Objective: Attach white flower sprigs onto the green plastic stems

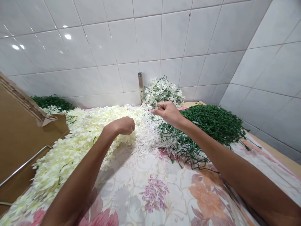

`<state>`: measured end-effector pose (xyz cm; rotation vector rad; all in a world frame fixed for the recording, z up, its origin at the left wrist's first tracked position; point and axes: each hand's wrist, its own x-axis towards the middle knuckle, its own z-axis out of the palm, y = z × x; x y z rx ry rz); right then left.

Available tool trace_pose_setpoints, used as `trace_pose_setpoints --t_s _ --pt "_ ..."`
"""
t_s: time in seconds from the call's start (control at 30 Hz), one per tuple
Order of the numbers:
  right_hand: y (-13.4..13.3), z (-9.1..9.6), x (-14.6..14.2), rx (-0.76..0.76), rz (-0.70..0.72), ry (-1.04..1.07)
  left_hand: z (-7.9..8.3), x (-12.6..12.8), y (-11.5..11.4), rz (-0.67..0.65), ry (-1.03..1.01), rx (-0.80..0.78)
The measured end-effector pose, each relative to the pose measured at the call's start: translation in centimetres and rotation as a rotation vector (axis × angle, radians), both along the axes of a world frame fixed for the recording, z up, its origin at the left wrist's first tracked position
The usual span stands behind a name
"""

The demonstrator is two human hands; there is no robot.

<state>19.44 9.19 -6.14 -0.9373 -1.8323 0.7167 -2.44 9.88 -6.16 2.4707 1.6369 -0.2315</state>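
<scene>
1. Forearms (235, 175) of the person reach in from the bottom corners, bare, across a floral-print cloth (150, 191) patterned in pink, orange and mauve.
2. Their left hand (121, 126) is curled into a loose fist, the fingers tucked under and mostly hidden. It hovers at the edge of a heap of cream artificial blossoms (70, 153), and whether it holds anything cannot be told.
3. Their right hand (168, 113) is narrowly pinched, with its fingertips (154, 110) meeting just above white plastic sprigs (147, 138). Anything held there is too fine to make out.
4. Those sprigs lie on the cloth between the cream heap and a mound of green plastic stems (211, 122), their white tips tangling with the green.
5. A bunch of white artificial flowers (162, 92) stands behind the right hand, near a metal bracket (140, 88) fixed to a white tiled wall (141, 37).
6. On the left, a cardboard box (23, 125) with a metal rod (23, 164) sits beside the cream heap, and darker green foliage (51, 102) lies beyond it.
</scene>
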Motion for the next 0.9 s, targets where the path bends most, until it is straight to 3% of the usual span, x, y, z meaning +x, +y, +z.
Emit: trace_pose_setpoints --t_s 0.3,0.5,0.63,0.9 --pt "-0.5 0.4 0.0 -0.012 0.008 -0.011 -0.5 1.1 -0.2 0.05 0.027 -0.087" --pt "-0.4 0.6 0.3 -0.007 0.057 0.001 0.5 0.4 -0.4 0.031 -0.062 -0.02" --pt "-0.3 0.3 -0.1 -0.017 0.205 0.004 1.5 -0.5 -0.4 -0.051 -0.187 0.08" --pt "-0.2 -1.1 -1.2 -0.183 0.173 -0.168 2.1 0.4 -1.1 -0.19 -0.541 0.144"
